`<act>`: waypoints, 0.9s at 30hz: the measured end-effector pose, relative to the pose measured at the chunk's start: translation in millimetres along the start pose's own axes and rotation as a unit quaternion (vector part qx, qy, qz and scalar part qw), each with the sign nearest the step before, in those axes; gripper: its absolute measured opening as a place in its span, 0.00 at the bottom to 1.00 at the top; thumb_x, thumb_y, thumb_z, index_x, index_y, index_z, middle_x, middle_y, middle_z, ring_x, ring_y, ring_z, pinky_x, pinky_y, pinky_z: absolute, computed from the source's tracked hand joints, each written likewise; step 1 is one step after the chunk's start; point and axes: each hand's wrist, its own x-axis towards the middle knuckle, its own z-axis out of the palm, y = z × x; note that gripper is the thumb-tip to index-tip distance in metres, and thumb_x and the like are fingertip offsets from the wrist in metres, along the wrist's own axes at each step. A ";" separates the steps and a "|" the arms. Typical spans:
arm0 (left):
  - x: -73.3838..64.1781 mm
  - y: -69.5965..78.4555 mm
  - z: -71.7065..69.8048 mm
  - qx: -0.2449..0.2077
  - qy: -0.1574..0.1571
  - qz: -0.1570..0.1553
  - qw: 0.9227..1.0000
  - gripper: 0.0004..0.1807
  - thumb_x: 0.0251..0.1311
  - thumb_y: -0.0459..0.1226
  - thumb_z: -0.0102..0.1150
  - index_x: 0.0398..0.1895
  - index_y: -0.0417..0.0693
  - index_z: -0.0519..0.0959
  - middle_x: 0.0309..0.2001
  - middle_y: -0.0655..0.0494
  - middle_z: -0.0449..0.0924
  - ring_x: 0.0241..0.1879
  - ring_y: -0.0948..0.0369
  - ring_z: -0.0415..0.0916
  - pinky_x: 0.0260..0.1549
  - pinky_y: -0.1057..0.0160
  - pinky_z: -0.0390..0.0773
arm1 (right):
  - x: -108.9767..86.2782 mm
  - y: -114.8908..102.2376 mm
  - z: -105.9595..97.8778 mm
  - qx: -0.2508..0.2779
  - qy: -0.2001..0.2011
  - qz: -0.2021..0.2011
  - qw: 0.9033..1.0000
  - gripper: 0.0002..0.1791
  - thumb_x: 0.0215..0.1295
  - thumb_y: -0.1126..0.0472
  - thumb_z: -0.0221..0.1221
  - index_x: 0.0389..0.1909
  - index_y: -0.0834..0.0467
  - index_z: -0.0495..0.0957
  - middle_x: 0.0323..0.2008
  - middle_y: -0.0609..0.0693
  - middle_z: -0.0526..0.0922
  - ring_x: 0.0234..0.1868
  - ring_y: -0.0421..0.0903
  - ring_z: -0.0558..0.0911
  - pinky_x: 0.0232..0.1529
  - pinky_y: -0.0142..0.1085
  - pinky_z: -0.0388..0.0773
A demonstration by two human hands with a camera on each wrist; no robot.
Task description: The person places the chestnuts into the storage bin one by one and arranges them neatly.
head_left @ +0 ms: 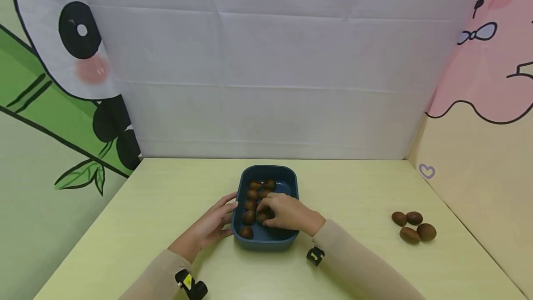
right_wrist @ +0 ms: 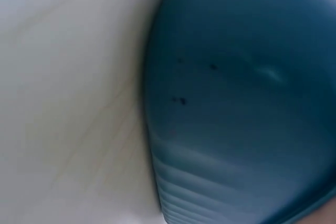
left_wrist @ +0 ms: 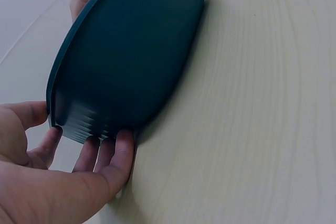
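Observation:
A dark blue plastic bin (head_left: 266,246) stands on the table, with several brown chestnuts (head_left: 249,217) in rows along its left and middle part. Against the bin's left side rests my left hand (head_left: 212,222), its fingertips touching the outer wall. The left wrist view shows those fingers (left_wrist: 124,153) fairly straight on the ribbed end of the bin (left_wrist: 126,51). Reaching in over the right rim, my right hand (head_left: 289,213) has its thumb and fingers curled round a chestnut (head_left: 262,217) in the bin. In the right wrist view the bin wall (right_wrist: 236,119) hides the fingers.
Several more chestnuts (head_left: 410,235) lie in a group at the right of the pale wooden table (head_left: 354,189). A white cloth backdrop (head_left: 270,82) rises behind, and printed panels flank both sides. Each sleeve carries a small black wrist camera (head_left: 315,256).

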 end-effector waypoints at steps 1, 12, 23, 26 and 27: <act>0.1 0.0 -0.1 0.000 0.000 0.000 1.000 0.35 0.76 0.49 0.48 0.80 0.56 0.49 0.69 0.40 0.67 0.63 0.50 0.72 0.53 0.49 0.74 | -0.1 -0.5 -0.5 0.000 0.001 0.000 1.000 0.17 0.62 0.56 0.71 0.50 0.55 0.84 0.43 0.45 0.80 0.39 0.37 0.77 0.41 0.30 0.75; -1.8 0.6 0.8 0.000 0.000 0.003 1.000 0.35 0.76 0.49 0.48 0.80 0.54 0.49 0.68 0.40 0.67 0.63 0.50 0.71 0.54 0.50 0.75 | -6.1 -0.2 -7.4 0.011 0.008 -0.014 1.000 0.18 0.62 0.56 0.71 0.51 0.55 0.83 0.45 0.47 0.82 0.42 0.41 0.79 0.43 0.31 0.76; -1.6 0.1 0.0 0.003 0.002 0.005 1.000 0.36 0.76 0.50 0.49 0.80 0.54 0.49 0.68 0.39 0.67 0.63 0.50 0.72 0.53 0.50 0.74 | -37.6 8.0 -36.8 0.007 0.058 -0.019 0.998 0.15 0.65 0.58 0.68 0.51 0.55 0.83 0.44 0.46 0.81 0.39 0.40 0.78 0.40 0.34 0.76; -1.7 0.9 0.3 0.003 0.002 0.004 1.000 0.35 0.76 0.50 0.48 0.80 0.55 0.49 0.69 0.39 0.67 0.63 0.50 0.71 0.54 0.49 0.74 | -53.1 13.0 -45.5 0.002 0.083 -0.015 0.996 0.14 0.65 0.59 0.68 0.51 0.54 0.83 0.44 0.44 0.81 0.42 0.40 0.78 0.43 0.36 0.77; -2.0 1.2 0.5 0.003 0.001 0.003 1.000 0.36 0.76 0.50 0.48 0.80 0.54 0.49 0.69 0.38 0.66 0.63 0.49 0.71 0.54 0.49 0.74 | -58.8 15.8 -47.8 0.000 0.091 -0.012 0.996 0.14 0.65 0.59 0.68 0.51 0.54 0.82 0.44 0.44 0.81 0.43 0.41 0.79 0.44 0.37 0.77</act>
